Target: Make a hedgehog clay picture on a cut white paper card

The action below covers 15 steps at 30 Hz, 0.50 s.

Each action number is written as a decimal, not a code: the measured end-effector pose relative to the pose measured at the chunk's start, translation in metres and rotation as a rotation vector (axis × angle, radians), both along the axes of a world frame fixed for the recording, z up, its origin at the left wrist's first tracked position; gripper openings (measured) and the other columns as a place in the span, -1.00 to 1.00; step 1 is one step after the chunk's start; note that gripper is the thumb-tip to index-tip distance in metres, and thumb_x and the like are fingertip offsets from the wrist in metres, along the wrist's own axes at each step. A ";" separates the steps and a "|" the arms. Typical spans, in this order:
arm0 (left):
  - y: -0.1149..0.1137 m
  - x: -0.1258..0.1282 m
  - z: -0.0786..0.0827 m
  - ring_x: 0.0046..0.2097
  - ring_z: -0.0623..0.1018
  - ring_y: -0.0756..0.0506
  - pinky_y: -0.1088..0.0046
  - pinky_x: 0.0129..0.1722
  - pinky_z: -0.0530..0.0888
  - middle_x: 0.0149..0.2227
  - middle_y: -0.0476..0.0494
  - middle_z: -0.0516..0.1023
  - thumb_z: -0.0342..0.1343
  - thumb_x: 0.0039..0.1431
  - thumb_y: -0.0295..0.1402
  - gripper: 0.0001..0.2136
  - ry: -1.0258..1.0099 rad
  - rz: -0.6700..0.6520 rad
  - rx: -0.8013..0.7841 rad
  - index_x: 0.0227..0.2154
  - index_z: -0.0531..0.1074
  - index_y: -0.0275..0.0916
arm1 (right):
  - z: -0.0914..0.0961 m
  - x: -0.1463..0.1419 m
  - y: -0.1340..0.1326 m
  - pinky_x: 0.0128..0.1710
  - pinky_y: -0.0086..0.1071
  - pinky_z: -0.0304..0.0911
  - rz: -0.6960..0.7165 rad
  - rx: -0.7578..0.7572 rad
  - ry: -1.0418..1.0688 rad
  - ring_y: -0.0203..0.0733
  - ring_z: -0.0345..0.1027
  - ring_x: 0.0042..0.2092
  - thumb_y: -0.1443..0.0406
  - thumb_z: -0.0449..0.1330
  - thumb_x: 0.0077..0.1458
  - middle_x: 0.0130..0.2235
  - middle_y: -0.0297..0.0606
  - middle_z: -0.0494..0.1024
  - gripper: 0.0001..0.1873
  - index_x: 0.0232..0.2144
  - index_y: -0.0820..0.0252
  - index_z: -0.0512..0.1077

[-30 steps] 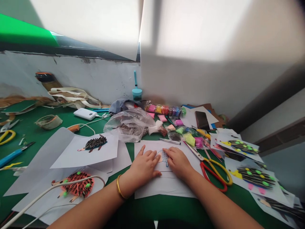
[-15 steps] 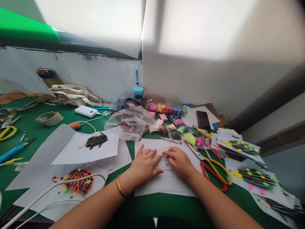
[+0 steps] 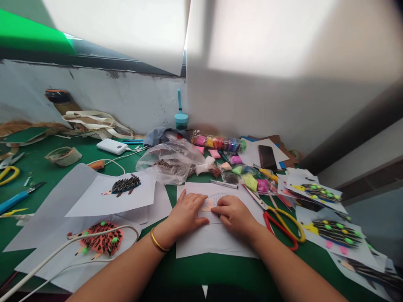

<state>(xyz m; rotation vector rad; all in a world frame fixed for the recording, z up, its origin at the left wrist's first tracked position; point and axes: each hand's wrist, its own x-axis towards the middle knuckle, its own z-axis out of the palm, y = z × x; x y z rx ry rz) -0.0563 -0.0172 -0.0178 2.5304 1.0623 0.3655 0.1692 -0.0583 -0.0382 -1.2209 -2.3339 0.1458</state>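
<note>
A sheet of white paper [image 3: 201, 245] lies in front of me, bearing a blue dotted drawing [image 3: 218, 197]. On the drawing's left part sits a flat patch of peach clay [image 3: 207, 205]. My left hand [image 3: 188, 214] rests flat on the sheet to the left, fingers stretched and thumb apart, its fingertips beside the clay. Coming from the right, my right hand [image 3: 235, 214] has bent, closed fingers with the tips pressed down at the clay's right edge. It covers the lower part of the drawing.
A pen [image 3: 223, 184] lies at the sheet's top edge. Scissors [image 3: 280, 218] are close to my right wrist. Bags of coloured clay [image 3: 252, 180] and a plastic bag of seeds [image 3: 173, 163] stand behind. Hedgehog pictures [image 3: 126, 184] flank both sides; a white cable [image 3: 56, 251] crosses the left ones.
The peach clay shows more clearly between my hands now. My right fingers have shifted slightly lower and left hand has drawn back a little. The whole view has moved slightly.
</note>
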 end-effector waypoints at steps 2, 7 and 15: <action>0.000 0.000 0.001 0.20 0.38 -0.27 -0.15 0.32 -0.02 0.16 -0.22 0.43 0.33 0.01 -0.16 -0.31 0.002 0.005 -0.004 0.19 0.23 -0.15 | 0.002 -0.001 -0.001 -0.19 -0.28 0.10 -0.002 -0.005 -0.024 -0.16 0.31 -0.22 0.54 0.14 -0.06 -0.28 -0.26 0.50 -0.54 -0.16 0.03 0.58; 0.000 0.000 0.001 0.20 0.37 -0.27 -0.15 0.32 -0.01 0.16 -0.23 0.43 0.32 0.02 -0.16 -0.28 0.004 0.005 0.003 0.22 0.19 -0.15 | 0.004 -0.007 -0.002 -0.20 -0.29 0.04 -0.026 -0.010 -0.097 -0.17 0.26 -0.23 0.51 0.17 -0.05 -0.27 -0.26 0.46 -0.53 -0.10 0.03 0.54; 0.001 -0.001 -0.002 0.19 0.38 -0.27 -0.15 0.31 0.01 0.15 -0.25 0.43 0.30 0.03 -0.13 -0.25 0.010 -0.007 0.028 0.26 0.15 -0.14 | 0.003 -0.010 -0.002 -0.21 -0.29 0.04 -0.047 -0.037 -0.087 -0.15 0.25 -0.22 0.50 0.13 -0.02 -0.27 -0.24 0.44 -0.52 -0.06 0.04 0.51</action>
